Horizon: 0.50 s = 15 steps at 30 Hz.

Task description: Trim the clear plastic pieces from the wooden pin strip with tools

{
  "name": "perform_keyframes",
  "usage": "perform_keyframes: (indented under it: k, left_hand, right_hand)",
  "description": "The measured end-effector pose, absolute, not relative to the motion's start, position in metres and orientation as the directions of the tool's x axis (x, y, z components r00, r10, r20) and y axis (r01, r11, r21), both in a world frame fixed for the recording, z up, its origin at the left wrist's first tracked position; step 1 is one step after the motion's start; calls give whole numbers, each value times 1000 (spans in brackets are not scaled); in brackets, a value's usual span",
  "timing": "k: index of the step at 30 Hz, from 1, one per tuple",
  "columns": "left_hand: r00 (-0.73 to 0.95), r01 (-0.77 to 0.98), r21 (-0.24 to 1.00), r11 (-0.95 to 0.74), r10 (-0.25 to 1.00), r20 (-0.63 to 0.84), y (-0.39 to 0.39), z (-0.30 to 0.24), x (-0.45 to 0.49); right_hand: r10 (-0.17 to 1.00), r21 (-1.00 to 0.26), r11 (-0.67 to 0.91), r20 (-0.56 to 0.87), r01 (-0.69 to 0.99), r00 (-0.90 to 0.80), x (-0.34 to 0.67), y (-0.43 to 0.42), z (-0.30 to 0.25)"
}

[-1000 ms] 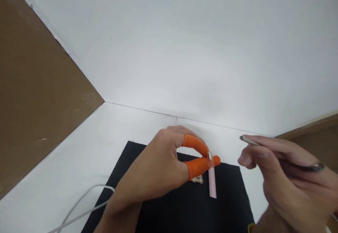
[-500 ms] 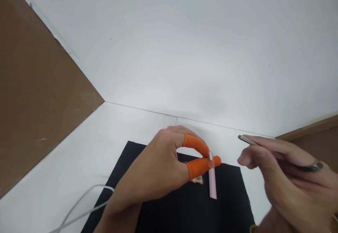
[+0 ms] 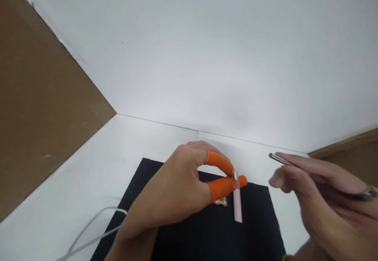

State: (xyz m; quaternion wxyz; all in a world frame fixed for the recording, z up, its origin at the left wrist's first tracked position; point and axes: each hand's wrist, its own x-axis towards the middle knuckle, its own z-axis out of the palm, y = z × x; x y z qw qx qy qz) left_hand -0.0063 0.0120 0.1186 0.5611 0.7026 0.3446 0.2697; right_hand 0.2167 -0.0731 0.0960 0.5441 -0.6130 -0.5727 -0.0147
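My left hand [image 3: 174,192] hovers over a black mat [image 3: 206,229], with orange finger cots on thumb and forefinger. Those two fingertips pinch a small clear piece [image 3: 235,175]. Just below it a pale pink strip [image 3: 238,206] lies on the mat, beside a tiny clear part [image 3: 221,202]. My right hand [image 3: 321,202] is to the right, closed around metal tweezers [image 3: 279,159] whose tip points left toward the pinched piece, a short gap away.
The mat lies on a white table [image 3: 97,178] against a white wall. A white cable [image 3: 88,229] curves in from the lower left. Brown board panels stand at left [image 3: 38,115] and right [image 3: 348,144].
My right hand with the tweezers has drifted slightly to the right and down. My left hand and the pinched piece have stayed put.
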Motion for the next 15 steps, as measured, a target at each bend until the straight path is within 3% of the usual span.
perform_keyframes:
  k: [2, 4, 8, 11, 13, 15]
  left_hand:
    - [615, 190, 974, -123, 788, -20, 12, 118, -7]
    - [613, 192, 974, -123, 790, -21, 13, 118, -7]
    - [628, 171, 976, -135, 778, -2, 15, 119, -6]
    - [626, 176, 976, -127, 780, -12, 15, 119, -6]
    - [625, 172, 978, -121, 780, -13, 14, 118, -6]
    - [628, 166, 978, -124, 778, -8, 13, 118, -6]
  right_hand:
    - [662, -658, 268, 657, 704, 361, 217, -75, 95]
    - [696, -613, 311, 667, 726, 266, 219, -78, 98]
    - [757, -388, 479, 637, 787, -146, 231, -81, 114]
    - [755, -337, 581, 564, 741, -335, 237, -81, 121]
    - [760, -341, 568, 566, 749, -319, 238, -81, 118]
    - [780, -389, 470, 604, 792, -166, 237, -82, 111]
